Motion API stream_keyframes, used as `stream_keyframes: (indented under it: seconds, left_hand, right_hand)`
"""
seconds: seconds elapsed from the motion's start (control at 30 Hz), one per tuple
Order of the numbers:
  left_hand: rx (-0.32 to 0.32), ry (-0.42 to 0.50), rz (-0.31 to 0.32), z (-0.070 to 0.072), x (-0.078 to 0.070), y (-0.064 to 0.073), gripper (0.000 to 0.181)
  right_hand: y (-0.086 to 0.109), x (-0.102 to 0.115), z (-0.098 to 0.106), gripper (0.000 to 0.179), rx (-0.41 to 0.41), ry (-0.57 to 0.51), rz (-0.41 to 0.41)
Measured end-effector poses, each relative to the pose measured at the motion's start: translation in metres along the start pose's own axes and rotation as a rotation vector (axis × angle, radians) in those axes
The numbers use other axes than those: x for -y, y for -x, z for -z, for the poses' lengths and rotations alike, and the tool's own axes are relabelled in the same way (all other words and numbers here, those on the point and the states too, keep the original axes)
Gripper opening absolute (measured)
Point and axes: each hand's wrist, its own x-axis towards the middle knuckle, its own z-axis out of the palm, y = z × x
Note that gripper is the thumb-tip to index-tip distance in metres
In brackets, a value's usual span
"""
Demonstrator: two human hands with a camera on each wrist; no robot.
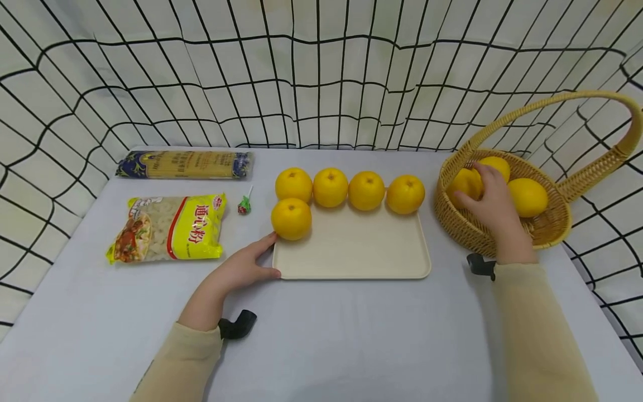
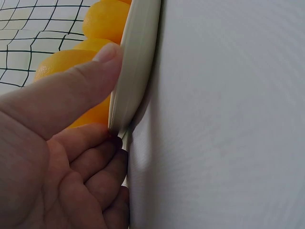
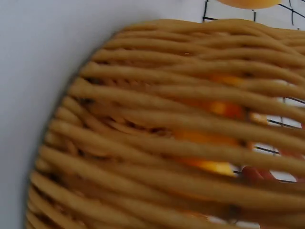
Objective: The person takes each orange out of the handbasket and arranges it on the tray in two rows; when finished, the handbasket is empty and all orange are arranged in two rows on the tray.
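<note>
Picking, it seems, from the basket (image 1: 452, 223) right of the tray (image 1: 354, 248), I'm remotely resting a relaxed left hand (image 1: 243, 263) against the tray while the right hand (image 1: 496, 209) is gripping an orange (image 1: 461, 181) inside the basket, probably needing lifting trayward.

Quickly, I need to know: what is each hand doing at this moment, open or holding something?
Left hand: closed, holding the beige tray by its left edge.
Right hand: closed around a yellow fruit inside the wicker basket.
</note>
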Motion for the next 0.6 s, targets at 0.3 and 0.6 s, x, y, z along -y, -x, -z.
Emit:
stream_keyframes:
  seconds: [0.3,0.6]
  left_hand:
    - [0.001,-0.008,0.000,-0.0003,0.0000,0.0000,0.086]
    - [-0.006,-0.005,-0.002,-0.0011,0.0004,-0.0003,0.086]
  right_hand:
    - [-0.0091,-0.0086,-0.0090,0.079,0.111,0.047,0.010]
    - [-0.0072,-0.0054,-0.0096,0.079,0.150,0.056,-0.090]
